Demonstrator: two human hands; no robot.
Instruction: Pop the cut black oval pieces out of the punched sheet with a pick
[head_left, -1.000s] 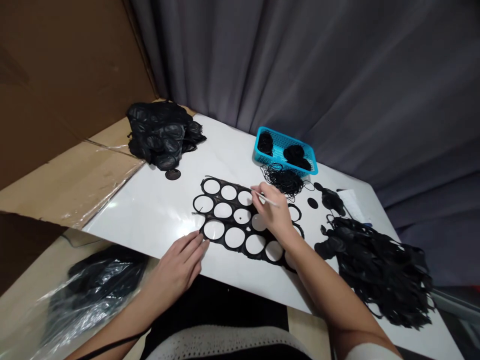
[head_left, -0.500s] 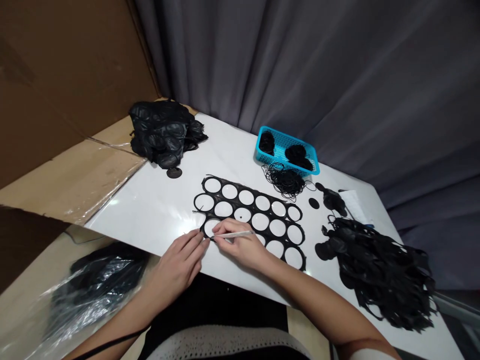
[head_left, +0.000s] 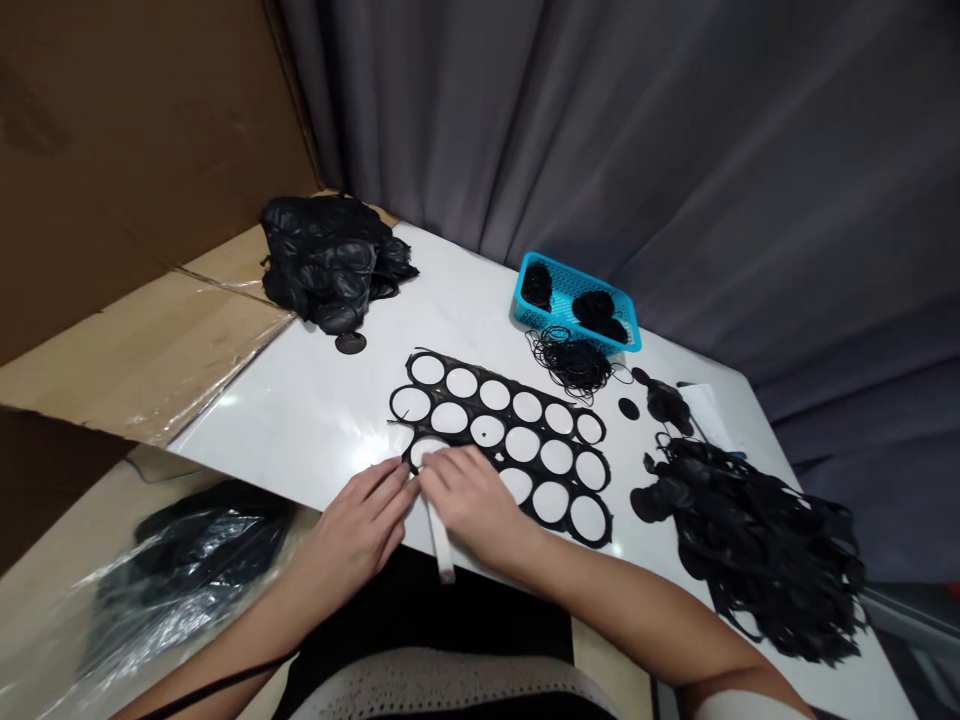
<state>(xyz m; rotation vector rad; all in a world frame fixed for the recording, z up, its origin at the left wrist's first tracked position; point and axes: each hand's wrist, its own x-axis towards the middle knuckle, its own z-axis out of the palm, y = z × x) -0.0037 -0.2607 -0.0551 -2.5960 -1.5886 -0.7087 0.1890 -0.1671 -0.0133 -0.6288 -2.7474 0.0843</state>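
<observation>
A flat black sheet with rows of large round holes [head_left: 505, 430] lies on the white table. My left hand [head_left: 365, 520] rests with its fingers laid out flat, fingertips touching the sheet's near left corner. Right beside it, my right hand [head_left: 476, 505] is closed at the edge of the lowest left hole, its fingertips almost meeting the left ones. A slim white pen-like tool [head_left: 440, 545] sticks out from under the right hand, its blunt end pointing toward my body. The tool's other end and the fingertips' grip are hidden.
A blue basket [head_left: 577, 268] holds black bundles, with a tangle of thin black rings [head_left: 571, 365] before it. Black scrap strips [head_left: 772, 550] heap at the right. A pile of black pieces [head_left: 330, 260] lies far left, near a cardboard box [head_left: 150, 130].
The white tool has swung from pointing right across my right hand to pointing down toward my body. My right hand has turned over it; my left hand has stayed nearly still.
</observation>
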